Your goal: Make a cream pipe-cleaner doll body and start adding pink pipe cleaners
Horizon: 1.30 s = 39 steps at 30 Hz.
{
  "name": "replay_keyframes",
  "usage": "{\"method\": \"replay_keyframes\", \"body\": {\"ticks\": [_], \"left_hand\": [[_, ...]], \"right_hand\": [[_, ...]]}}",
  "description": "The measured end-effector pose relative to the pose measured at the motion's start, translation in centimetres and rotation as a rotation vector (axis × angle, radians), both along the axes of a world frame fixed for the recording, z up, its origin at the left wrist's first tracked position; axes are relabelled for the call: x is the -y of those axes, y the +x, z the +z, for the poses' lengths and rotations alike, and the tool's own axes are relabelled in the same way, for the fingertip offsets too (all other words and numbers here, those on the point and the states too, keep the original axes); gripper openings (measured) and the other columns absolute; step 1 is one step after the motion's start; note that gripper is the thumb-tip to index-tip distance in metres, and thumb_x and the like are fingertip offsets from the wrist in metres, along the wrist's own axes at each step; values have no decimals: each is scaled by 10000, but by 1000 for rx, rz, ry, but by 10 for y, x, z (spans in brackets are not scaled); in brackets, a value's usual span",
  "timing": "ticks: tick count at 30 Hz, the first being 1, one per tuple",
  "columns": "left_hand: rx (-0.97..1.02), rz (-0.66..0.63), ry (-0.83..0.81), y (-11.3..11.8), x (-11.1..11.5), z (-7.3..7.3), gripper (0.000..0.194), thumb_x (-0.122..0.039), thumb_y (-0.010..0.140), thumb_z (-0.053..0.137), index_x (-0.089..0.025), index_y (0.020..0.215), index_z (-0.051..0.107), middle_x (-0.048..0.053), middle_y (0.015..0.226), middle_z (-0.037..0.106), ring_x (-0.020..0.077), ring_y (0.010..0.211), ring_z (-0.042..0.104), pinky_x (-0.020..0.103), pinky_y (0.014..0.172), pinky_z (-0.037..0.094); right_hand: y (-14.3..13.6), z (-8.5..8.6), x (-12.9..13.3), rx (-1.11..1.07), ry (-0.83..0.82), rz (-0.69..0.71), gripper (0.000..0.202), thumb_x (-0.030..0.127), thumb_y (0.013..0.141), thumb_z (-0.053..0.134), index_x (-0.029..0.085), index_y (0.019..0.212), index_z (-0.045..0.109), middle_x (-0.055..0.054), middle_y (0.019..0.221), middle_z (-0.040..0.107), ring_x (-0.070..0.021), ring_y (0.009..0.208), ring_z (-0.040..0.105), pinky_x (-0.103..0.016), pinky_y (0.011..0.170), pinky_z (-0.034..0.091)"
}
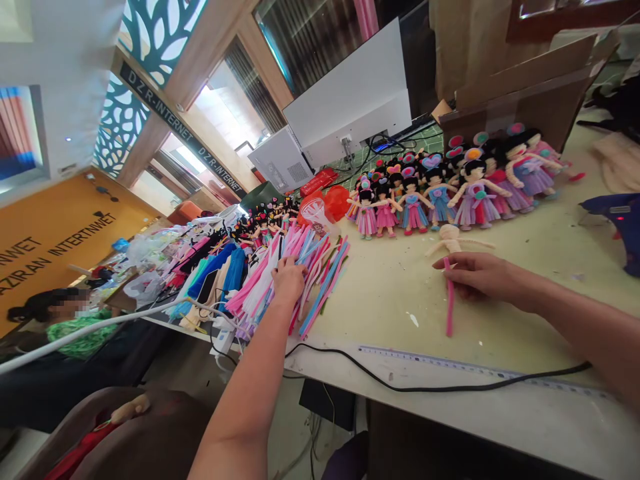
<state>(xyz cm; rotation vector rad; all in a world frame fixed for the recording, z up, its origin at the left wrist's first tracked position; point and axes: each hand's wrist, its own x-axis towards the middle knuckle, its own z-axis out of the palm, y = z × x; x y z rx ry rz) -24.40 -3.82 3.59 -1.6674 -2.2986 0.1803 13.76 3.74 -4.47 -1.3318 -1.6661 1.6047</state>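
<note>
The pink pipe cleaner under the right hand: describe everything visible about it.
The pink pipe cleaner is a single thin, fuzzy-looking stem in bright pink, straight and unbent. It lies flat on the pale table, running almost directly toward the camera. Its far end is under the fingers of the right hand, which rest on it; its near end lies free on the tabletop. Just beyond the far end lies an unfinished beige doll figure; whether the two touch cannot be told.

bright daylight, strong wide-angle edge distortion
</note>
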Motion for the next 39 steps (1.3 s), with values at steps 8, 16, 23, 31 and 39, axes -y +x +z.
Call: {"method": "replay_keyframes", "body": {"ticks": [8, 16, 23, 31, 39], "left_hand": [[-38, 80, 41, 15, -11, -3, 322, -182, 906, 444, -279, 970, 745, 92, 1318, 576, 303, 1208, 443, 528, 945, 417], [-38, 58, 65, 11, -11, -10, 278, -216, 892, 496, -296, 924, 761, 81, 1317, 575, 301, 1236, 427, 535, 953, 415], [-102, 71, 36, 18, -11, -9, 223, -329, 875, 560, -265, 957, 757, 101, 1328, 570, 327, 1247, 417, 556, 985, 402], [7, 156, 49, 12, -17, -3, 265, -246, 869, 509, -270, 974, 751, 102, 1338, 564, 319, 1257, 427, 544, 1001, 395], [114, 255, 4, -10, -21, 20, 241, -343, 849, 541, -262, 950, 745, 73, 1395, 539, 315, 1258, 483, 453, 909, 487]], "right_hand": [[1, 3, 1, 19, 5, 2, 353, 474, 790, 632, 226, 1039, 659, 25, 575, 543, -115, 475, 512, -233, 439, 418], [-1, 7, 2, 17, 0, 22, 323, 443, 811, 618, 214, 1037, 654, 24, 585, 554, -108, 489, 522, -216, 436, 415], [1, 5, 1, -14, 1, 36, 323, 450, 802, 619, 216, 1022, 650, 21, 585, 559, -118, 496, 532, -233, 448, 430], [1, 4, 2, -5, -1, 33, 335, 458, 809, 602, 217, 1036, 646, 17, 593, 558, -134, 514, 550, -252, 470, 446], [0, 9, 4, 18, -11, 15, 366, 496, 771, 643, 224, 1016, 657, 23, 581, 541, -123, 501, 520, -246, 470, 420]]}}
